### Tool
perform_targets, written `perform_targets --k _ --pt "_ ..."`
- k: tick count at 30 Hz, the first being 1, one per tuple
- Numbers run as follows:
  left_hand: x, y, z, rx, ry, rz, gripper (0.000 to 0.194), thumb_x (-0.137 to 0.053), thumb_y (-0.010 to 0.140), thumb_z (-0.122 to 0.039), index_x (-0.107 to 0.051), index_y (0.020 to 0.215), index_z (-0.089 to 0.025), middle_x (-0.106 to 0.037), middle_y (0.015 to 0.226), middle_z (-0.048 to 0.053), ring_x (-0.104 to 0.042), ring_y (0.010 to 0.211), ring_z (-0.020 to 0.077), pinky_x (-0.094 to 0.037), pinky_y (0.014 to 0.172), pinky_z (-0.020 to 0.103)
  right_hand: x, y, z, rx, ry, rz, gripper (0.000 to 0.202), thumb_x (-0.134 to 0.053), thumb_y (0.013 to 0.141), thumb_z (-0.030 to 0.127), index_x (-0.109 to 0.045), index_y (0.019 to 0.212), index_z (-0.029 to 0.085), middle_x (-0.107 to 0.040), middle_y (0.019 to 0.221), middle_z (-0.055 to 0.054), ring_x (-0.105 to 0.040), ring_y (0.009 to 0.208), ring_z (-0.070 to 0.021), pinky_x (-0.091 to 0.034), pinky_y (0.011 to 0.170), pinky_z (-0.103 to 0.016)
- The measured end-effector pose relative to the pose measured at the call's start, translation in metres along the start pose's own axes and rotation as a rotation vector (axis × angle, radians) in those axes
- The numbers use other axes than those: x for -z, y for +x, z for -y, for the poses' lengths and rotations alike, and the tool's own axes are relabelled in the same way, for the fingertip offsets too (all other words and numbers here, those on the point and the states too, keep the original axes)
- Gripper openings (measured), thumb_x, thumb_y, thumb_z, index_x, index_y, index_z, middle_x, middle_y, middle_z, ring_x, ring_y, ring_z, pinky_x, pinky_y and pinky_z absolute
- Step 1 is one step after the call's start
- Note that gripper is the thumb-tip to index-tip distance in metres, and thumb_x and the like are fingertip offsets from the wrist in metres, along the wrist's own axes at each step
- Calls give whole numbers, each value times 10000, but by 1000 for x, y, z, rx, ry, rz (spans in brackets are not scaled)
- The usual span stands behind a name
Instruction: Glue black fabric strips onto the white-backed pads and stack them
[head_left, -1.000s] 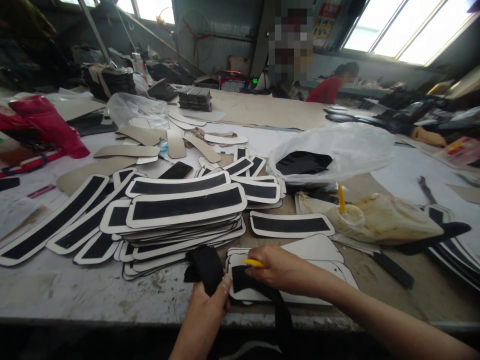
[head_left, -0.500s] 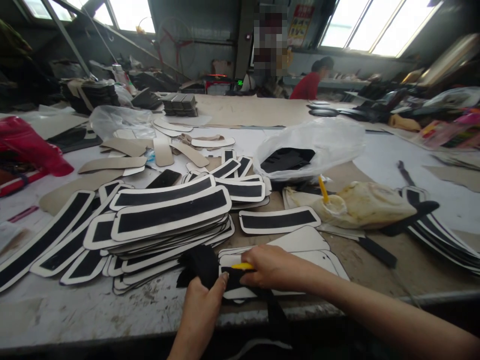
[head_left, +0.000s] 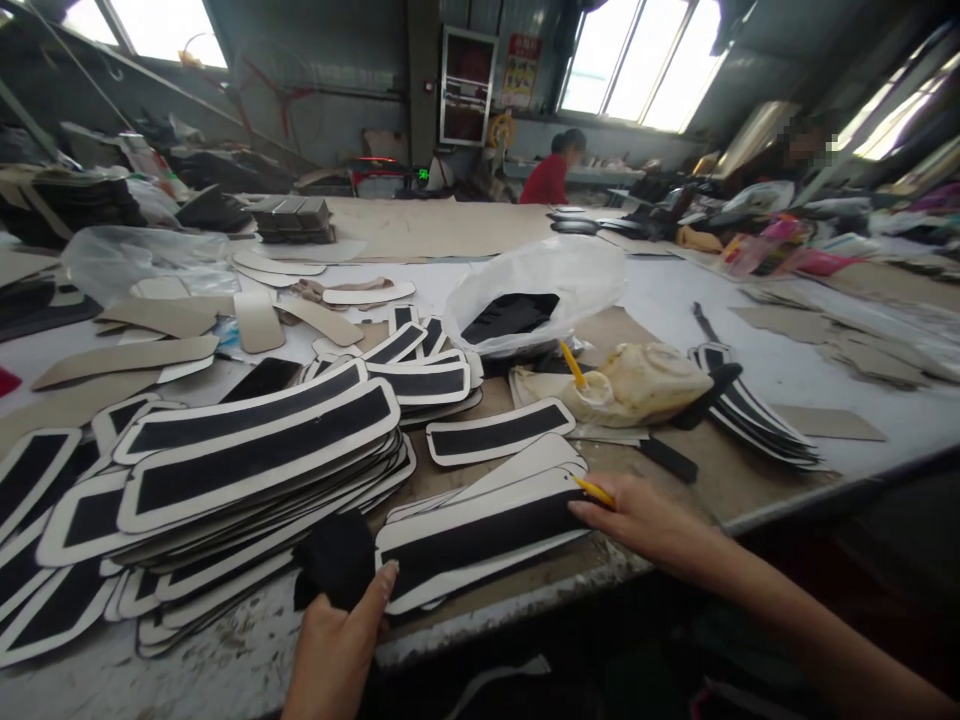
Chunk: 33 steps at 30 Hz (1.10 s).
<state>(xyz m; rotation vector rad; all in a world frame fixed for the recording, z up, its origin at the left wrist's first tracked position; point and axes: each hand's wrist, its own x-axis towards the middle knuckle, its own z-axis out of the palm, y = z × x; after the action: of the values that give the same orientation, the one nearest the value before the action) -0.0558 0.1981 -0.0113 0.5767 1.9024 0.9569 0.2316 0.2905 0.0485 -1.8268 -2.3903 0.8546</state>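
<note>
My left hand (head_left: 341, 635) is closed on a bunch of black fabric strips (head_left: 337, 555). Its thumb presses at the left end of a white curved panel (head_left: 457, 517). Along the panel's middle lies a black strip (head_left: 487, 522), spread flat from end to end. My right hand (head_left: 645, 520) grips a thin yellow stick (head_left: 595, 491), its fingertips at the strip's right end. Several white panels (head_left: 536, 455) are piled beneath and behind this one. Left of them rises a tall stack of white panels with black strips (head_left: 262, 455).
A glue-stained pot in plastic (head_left: 637, 385) stands behind, another yellow stick (head_left: 572, 362) upright in it. Further back is a clear bag with black pieces (head_left: 540, 290). Curved panels (head_left: 757, 410) lie stacked at right. The table edge (head_left: 517, 610) runs close in front. A person in red (head_left: 547, 180) sits far back.
My right hand has moved right along the panel with the yellow stick, and the black strip now lies flat across it. My left hand stays at the left end. The view has swung right.
</note>
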Motion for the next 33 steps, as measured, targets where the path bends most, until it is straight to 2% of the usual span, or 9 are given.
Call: perform_targets --k 4,9,14,18,21,23,25,30,33 --pt "-1 -3 1 16 45 -22 461 -681 544 -565 -597 694 -138 -537 490 2 -500 533 189 -404 579 323 -13 5 9 -148 -267 -77 193 -437 826 335 -567 811 193 -661 766 -82 -613 748 -250 -360 621 -294" --pt "-4 -8 -1 31 23 -94 530 -733 455 -552 -618 767 -140 -580 591 12 -505 537 183 -430 562 318 -15 18 10 -183 -295 -73 206 -448 803 349 -584 813 195 -679 786 -99 -627 777 -277 -365 620 -305" --pt "-6 -13 -8 11 95 -105 431 -680 528 -576 -505 493 -183 -478 402 -25 -459 469 162 -359 544 301 -15 25 1 -143 -238 -20 189 -447 799 332 -581 799 199 -681 813 -81 -630 775 -255 -374 624 -291" --pt "-7 -16 -14 -34 149 -99 452 -642 577 -569 -446 407 -199 -439 362 -25 -439 429 155 -344 519 290 -17 29 -7 -107 -194 18 197 -439 808 340 -574 792 198 -675 800 -86 -628 764 -257 -377 638 -301" --pt "-7 -14 -18 -95 134 -152 290 -684 578 -441 -580 567 -171 -609 544 25 -570 609 223 -417 628 305 -20 32 -14 -87 -171 35 206 -436 809 349 -578 815 201 -675 823 -92 -627 789 -264 -386 666 -313" --pt "-7 -12 -19 -156 117 -179 300 -691 573 -379 -631 739 -137 -681 739 73 -601 818 278 -425 772 336 -23 33 -17 -78 -163 41 218 -431 810 359 -579 835 201 -676 828 -95 -628 796 -272 -392 678 -324" --pt "-8 -10 -21 -180 124 -170 347 -666 593 -385 -633 812 -119 -691 824 101 -591 909 308 -406 848 371 -25 34 -19 -73 -169 42 226 -421 812 365 -575 847 203 -677 827 -99 -629 801 -286 -395 675 -336" --pt "-14 -10 -24 -202 164 -94 451 -542 688 -440 -594 962 -87 -658 1001 162 -539 1043 323 -372 915 396 -24 32 -16 -80 -210 47 210 -410 816 357 -559 834 209 -681 839 -110 -627 817 -314 -394 654 -355" --pt "-17 -9 -23 -218 181 -94 456 -498 714 -462 -584 953 -83 -649 1008 177 -509 1094 318 -340 949 385 -21 31 -13 -83 -197 44 196 -417 814 337 -558 829 201 -682 835 -118 -628 809 -310 -395 658 -353"
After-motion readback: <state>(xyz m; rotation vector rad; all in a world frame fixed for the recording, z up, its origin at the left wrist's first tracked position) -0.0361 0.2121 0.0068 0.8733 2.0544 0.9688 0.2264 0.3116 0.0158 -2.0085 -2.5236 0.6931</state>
